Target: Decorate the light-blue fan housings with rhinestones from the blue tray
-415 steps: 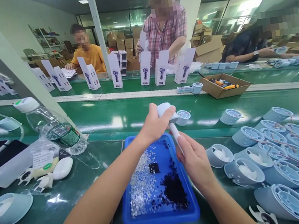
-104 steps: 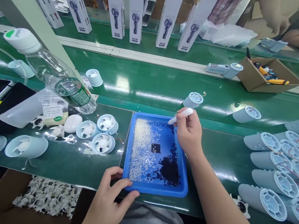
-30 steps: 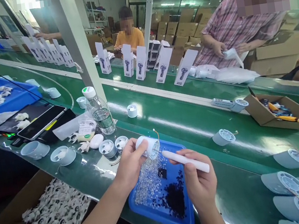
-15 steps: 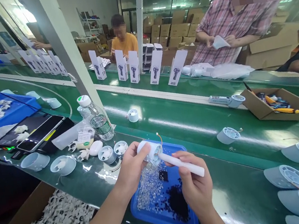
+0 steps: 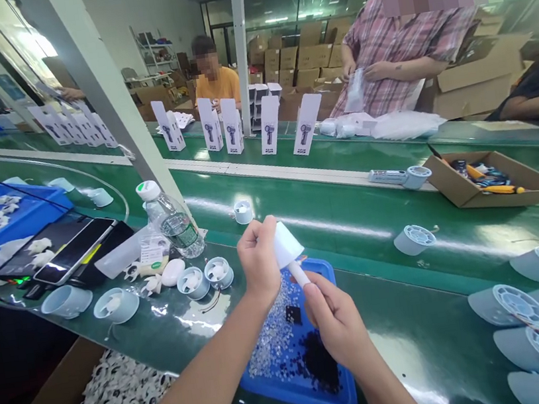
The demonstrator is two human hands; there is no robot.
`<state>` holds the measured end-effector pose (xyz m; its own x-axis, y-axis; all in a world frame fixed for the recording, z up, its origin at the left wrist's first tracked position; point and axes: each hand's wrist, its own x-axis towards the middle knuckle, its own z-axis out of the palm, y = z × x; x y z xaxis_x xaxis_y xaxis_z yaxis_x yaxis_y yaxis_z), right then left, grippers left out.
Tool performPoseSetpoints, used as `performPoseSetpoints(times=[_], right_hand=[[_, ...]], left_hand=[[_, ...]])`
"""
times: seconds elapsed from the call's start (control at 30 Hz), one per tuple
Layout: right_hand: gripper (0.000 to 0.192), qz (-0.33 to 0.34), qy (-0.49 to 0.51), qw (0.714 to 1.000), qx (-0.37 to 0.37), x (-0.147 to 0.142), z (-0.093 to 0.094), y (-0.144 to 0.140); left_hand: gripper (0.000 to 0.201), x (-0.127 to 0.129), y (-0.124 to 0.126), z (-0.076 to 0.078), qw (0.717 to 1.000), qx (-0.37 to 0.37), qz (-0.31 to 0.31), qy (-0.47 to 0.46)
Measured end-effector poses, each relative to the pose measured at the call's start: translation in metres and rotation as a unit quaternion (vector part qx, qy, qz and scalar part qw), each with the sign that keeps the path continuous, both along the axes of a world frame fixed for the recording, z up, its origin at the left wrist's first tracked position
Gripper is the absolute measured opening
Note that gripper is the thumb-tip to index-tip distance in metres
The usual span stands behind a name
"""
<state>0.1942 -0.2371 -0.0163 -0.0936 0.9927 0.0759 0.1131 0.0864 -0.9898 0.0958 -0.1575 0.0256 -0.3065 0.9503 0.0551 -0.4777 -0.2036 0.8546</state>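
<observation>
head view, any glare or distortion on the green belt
Head view: ceiling lights throw bright streaks of glare along the glossy green conveyor belt; wide-angle bending bows the white edge strip and tilts the white pillar; faces are blurred out, the hands sharp.

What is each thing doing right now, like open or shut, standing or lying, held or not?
Left hand: shut on the fan shell.
Fan shell: held up over the blue tray.
Right hand: shut on the white pen tool.
White pen tool: tip pushed into the fan shell.
Blue tray: lying flat, holding small clear and black bits.
Water bottle: upright, capped.
Cardboard box: open.
</observation>
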Motion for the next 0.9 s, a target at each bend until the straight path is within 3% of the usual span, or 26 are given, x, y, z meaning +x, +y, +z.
performPoseSetpoints(times=[0.1, 0.17, 0.27, 0.4, 0.47, 0.5, 0.53, 0.6, 0.67, 0.73, 0.9], right_hand=[[0.044, -0.01, 0.03, 1.0, -0.003, -0.002, -0.002, 0.001], [0.042, -0.024, 0.044, 0.999, 0.013, -0.004, -0.003, 0.003], [0.04, -0.072, 0.061, 0.995, 0.033, -0.002, -0.007, 0.008], [0.039, -0.115, 0.026, 0.992, 0.032, 0.012, -0.009, 0.012], [0.035, -0.136, -0.005, 0.991, 0.014, 0.019, -0.006, 0.011], [0.032, -0.155, -0.016, 0.988, 0.007, 0.022, -0.004, 0.01], [0.028, -0.175, -0.022, 0.984, 0.002, 0.023, -0.002, 0.008], [0.023, -0.208, -0.031, 0.978, 0.01, 0.024, -0.002, 0.004], [0.023, -0.217, -0.031, 0.975, 0.037, 0.022, -0.006, 0.0], [0.022, -0.206, -0.011, 0.977, 0.058, 0.02, -0.014, -0.003], [0.025, -0.219, 0.002, 0.973, 0.066, 0.021, -0.038, -0.001]], left_hand=[[0.045, 0.003, -0.003, 0.0, 1.0, 0.017, -0.018, -0.017], [0.031, 0.005, -0.006, 0.004, 0.999, 0.027, -0.047, 0.002], [0.023, 0.008, -0.004, 0.011, 0.987, 0.029, -0.142, 0.063], [0.033, 0.0, 0.025, 0.01, 0.943, 0.02, -0.302, 0.137], [0.038, -0.007, 0.051, 0.004, 0.929, 0.004, -0.276, 0.245], [0.041, -0.01, 0.064, 0.0, 0.914, -0.001, -0.237, 0.33], [0.047, -0.012, 0.077, -0.004, 0.878, 0.001, -0.206, 0.432], [0.059, -0.012, 0.097, -0.013, 0.769, 0.018, -0.189, 0.61], [0.059, -0.007, 0.109, -0.022, 0.681, 0.035, -0.209, 0.701], [0.053, 0.001, 0.115, -0.032, 0.653, 0.039, -0.229, 0.721], [0.041, -0.002, 0.124, -0.043, 0.658, 0.024, -0.21, 0.723]])
